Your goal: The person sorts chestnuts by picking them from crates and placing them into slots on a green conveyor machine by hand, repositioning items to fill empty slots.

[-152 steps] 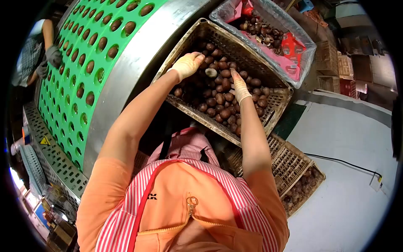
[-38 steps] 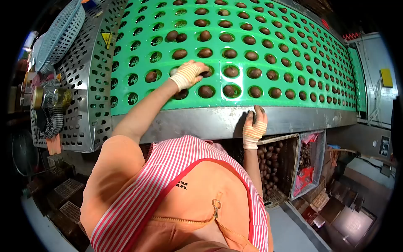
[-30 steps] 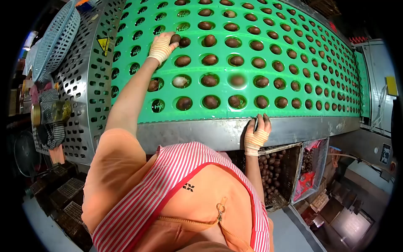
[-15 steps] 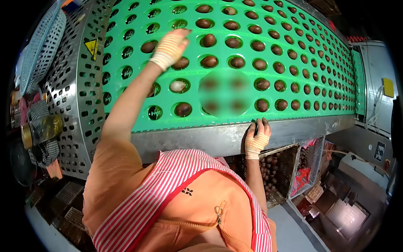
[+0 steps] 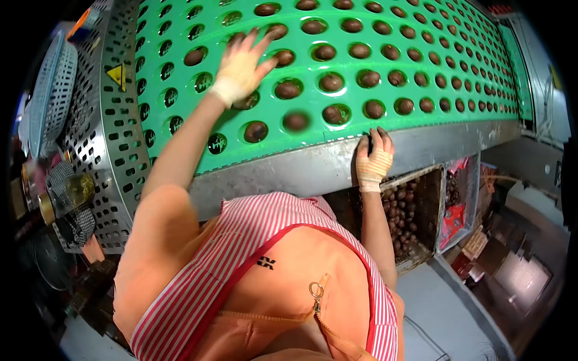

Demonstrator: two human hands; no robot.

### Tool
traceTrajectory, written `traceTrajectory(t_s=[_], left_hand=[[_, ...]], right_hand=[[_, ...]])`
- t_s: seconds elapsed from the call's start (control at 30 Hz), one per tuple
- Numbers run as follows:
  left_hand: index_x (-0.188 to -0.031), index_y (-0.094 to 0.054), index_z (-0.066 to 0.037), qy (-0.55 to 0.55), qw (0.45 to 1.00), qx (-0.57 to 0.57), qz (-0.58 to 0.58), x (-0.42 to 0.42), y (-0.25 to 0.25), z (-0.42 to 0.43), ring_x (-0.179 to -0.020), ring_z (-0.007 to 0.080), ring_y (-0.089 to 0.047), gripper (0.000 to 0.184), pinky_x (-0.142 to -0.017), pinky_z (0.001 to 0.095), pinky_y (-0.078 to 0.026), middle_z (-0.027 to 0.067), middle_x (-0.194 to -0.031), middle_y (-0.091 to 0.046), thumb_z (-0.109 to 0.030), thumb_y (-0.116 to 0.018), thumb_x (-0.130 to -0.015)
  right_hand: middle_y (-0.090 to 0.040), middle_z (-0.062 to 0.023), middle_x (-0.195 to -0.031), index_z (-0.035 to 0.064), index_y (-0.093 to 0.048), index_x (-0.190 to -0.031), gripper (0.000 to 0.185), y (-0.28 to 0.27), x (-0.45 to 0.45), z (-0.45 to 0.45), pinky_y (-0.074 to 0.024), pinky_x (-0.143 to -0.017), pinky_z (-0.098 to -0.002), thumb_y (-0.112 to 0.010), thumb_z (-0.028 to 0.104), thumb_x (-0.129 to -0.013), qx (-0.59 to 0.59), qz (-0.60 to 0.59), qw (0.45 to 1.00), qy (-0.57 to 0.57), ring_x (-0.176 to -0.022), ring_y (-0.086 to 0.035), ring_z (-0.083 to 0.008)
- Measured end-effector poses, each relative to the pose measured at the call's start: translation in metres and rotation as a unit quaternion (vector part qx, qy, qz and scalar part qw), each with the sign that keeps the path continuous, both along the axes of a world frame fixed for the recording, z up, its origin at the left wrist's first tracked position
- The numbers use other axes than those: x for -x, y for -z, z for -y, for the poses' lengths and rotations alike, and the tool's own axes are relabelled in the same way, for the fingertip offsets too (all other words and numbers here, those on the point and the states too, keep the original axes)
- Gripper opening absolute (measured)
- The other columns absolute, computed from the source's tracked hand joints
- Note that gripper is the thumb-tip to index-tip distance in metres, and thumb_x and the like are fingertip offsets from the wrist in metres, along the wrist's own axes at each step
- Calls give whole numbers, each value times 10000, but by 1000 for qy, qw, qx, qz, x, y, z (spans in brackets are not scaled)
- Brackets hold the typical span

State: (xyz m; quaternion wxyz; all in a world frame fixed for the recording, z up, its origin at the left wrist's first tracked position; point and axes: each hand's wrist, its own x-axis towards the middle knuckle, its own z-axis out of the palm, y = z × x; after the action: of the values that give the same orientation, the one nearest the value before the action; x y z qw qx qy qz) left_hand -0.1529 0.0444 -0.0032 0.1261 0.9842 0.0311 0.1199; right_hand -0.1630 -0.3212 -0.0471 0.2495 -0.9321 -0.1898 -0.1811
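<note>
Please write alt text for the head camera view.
A person's left hand spreads over brown, rounded items set in hollows of a green panel; the right hand rests at its metal edge. A crate of similar items is at right.

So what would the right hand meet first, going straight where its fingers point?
Most likely the near edge of the green sheet, just past the right hand; then perhaps a brown oval object, though depth is unclear.
</note>
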Motion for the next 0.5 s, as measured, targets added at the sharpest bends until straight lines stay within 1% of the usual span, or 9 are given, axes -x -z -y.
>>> traceTrajectory(t_s=[0.07, 0.13, 0.17, 0.2, 0.23, 0.3, 0.37, 0.4, 0.5], left_hand=[[-1459, -379, -156, -60, 991, -99, -74, 37, 4, 23, -1302, 436, -395, 671, -1075, 493, -352, 210, -1477, -366, -395, -594, -870], [-1390, -457, -102, -24, 992, -76, -97, 52, 30, 30, -1184, 375, -503, 650, -970, 502, -413, 191, -1342, -478, -361, -647, -825], [-1385, -465, -106, -12, 989, -113, -90, 54, 34, 32, -1132, 383, -522, 632, -936, 504, -422, 187, -1294, -499, -352, -636, -828], [-1388, -463, -110, 0, 990, -142, -10, 53, 47, 27, -1120, 383, -531, 622, -932, 501, -429, 182, -1290, -502, -350, -625, -837], [-1386, -465, -117, -47, 983, -160, -75, 48, 45, 36, -1137, 385, -529, 610, -928, 501, -437, 180, -1337, -482, -364, -611, -848], [-1388, -457, -117, 8, 985, -174, -4, 42, 59, 24, -1152, 410, -519, 599, -943, 517, -436, 179, -1377, -462, -372, -604, -867], [-1399, -441, -108, 49, 997, -44, 44, 32, 65, 6, -1161, 443, -503, 602, -975, 530, -417, 191, -1393, -451, -376, -603, -885], [-1409, -427, -97, -24, 998, -52, 15, 32, 53, 19, -1210, 449, -466, 604, -1021, 516, -386, 221, -1383, -449, -372, -603, -901], [-1381, -465, -57, 2, 994, -4, 106, 24, 9, 95, -1283, 395, -418, 596, -1076, 472, -345, 235, -1392, -436, -348, -644, -893]], right_hand=[[-590, -203, -1155, 40, -603, -1099, 311, -2, -3, 3, -439, -917, -491, -646, 105, -797, 18, -9, 1000, -14, -1068, -539, -399], [-587, -195, -1097, 56, -593, -1079, 323, -3, -5, 8, -440, -885, -497, -659, 135, -773, 15, 15, 1000, -9, -1029, -547, -387], [-581, -180, -1032, 61, -593, -1053, 325, -11, -3, 5, -443, -856, -505, -661, 130, -742, 19, -17, 1000, 11, -985, -545, -377], [-576, -173, -1009, 60, -591, -1032, 325, 3, -5, 8, -453, -819, -505, -653, 120, -719, -56, 78, 995, -17, -961, -540, -375], [-579, -180, -1042, 60, -593, -1036, 332, -4, -10, 12, -472, -816, -482, -649, 118, -714, -60, 12, 998, -14, -989, -540, -379], [-590, -173, -1154, 87, -617, -1064, 303, 0, -7, 18, -454, -913, -483, -660, 131, -767, -122, -3, 992, 11, -1071, -544, -383], [-573, -174, -1136, 87, -608, -1069, 318, -3, 8, 20, -464, -928, -457, -645, 167, -763, -176, 6, 984, 26, -1057, -545, -360], [-573, -163, -1177, 100, -613, -1103, 324, -13, 24, 31, -445, -973, -455, -630, 192, -793, -191, -52, 980, 31, -1080, -544, -350], [-595, -166, -1160, 61, -627, -1092, 325, -30, 67, 107, -444, -975, -448, -621, 192, -795, -175, -45, 982, 57, -1085, -546, -364]])
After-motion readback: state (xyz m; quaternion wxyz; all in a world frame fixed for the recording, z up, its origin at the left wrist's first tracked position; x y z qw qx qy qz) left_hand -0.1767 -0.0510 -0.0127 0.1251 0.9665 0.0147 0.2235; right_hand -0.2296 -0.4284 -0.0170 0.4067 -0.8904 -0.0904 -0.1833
